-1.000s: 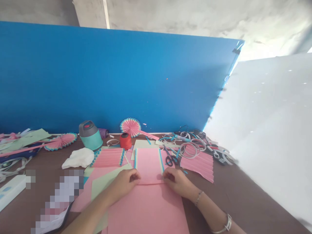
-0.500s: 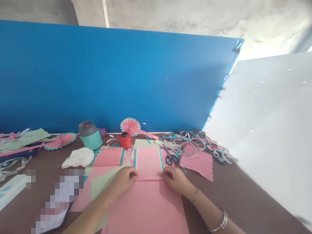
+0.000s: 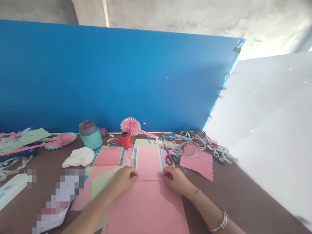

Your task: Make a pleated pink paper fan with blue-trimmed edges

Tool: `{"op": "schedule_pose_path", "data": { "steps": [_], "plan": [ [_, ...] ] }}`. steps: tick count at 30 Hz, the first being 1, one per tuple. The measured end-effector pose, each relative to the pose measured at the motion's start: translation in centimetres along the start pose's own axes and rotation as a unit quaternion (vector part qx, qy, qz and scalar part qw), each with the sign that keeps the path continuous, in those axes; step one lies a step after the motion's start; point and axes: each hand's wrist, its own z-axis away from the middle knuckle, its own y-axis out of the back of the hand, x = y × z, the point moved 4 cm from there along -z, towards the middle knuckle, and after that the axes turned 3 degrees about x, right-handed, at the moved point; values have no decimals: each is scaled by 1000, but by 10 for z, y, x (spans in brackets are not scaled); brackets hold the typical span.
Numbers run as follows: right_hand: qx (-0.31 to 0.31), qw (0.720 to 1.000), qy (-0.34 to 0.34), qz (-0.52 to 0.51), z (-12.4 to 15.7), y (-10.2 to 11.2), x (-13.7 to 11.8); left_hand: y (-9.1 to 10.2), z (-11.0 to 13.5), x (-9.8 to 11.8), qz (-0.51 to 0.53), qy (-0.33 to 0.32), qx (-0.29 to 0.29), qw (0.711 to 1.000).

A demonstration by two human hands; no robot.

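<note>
**On the brown table (image 3: 229,198), a fold pinched at both ends**

Near the middle, a flat pink paper panel with cream and blue side borders (image 3: 148,161) lies over a larger plain pink paper sheet (image 3: 148,208). The bare left hand (image 3: 125,177) and bare right hand (image 3: 177,178), fingers curled, pinch the ends of its near edge. The step in hand looks like creasing that edge; the next move seems to call for level ends and even pressure. Just beyond the right hand, dark-handled scissors (image 3: 171,156) lie beside the right border and could snag it. Farther left are a blue-edged pleated pink paper piece (image 3: 108,157) and red thread cone (image 3: 125,141); right, a ridged pink paper sheet (image 3: 201,167).
</note>
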Motion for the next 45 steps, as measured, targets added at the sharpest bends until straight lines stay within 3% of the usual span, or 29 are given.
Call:
{"op": "schedule_pose_path", "data": {
  "steps": [10, 14, 17, 22, 27, 33, 37, 39, 42, 45],
  "plan": [
    [-7, 999, 22, 31, 2, -2, -1, 2, 1, 8, -63, -27, -13, 998],
    [6, 995, 50, 86, 5, 1, -9, -2, 4, 16, -140, -115, 4, 983],
    [4, 985, 108, 137, 8, 3, -20, -7, 9, 24, -194, -198, 4, 961],
    [-45, 958, 207, 193, 12, -7, -28, -13, 16, 32, -232, -254, -21, 939],
    [-35, 956, 216, 194, 10, -6, -26, -8, 14, 30, -218, -233, -25, 948],
    [-14, 966, 184, 183, 12, 12, -27, 4, 8, 12, -192, -201, -14, 960],
    [-19, 963, 199, 182, 14, 13, -28, 5, 2, 2, -150, -184, -3, 971],
    [-20, 956, 213, 200, 14, 11, -28, 6, -1, -1, -110, -173, 25, 978],
    [-3, 952, 220, 213, 12, 9, -27, 11, -4, -6, -37, -147, 123, 981],
    [48, 963, 212, 160, 10, 13, -29, 15, -2, -9, 27, -92, 207, 974]
  ]
}}
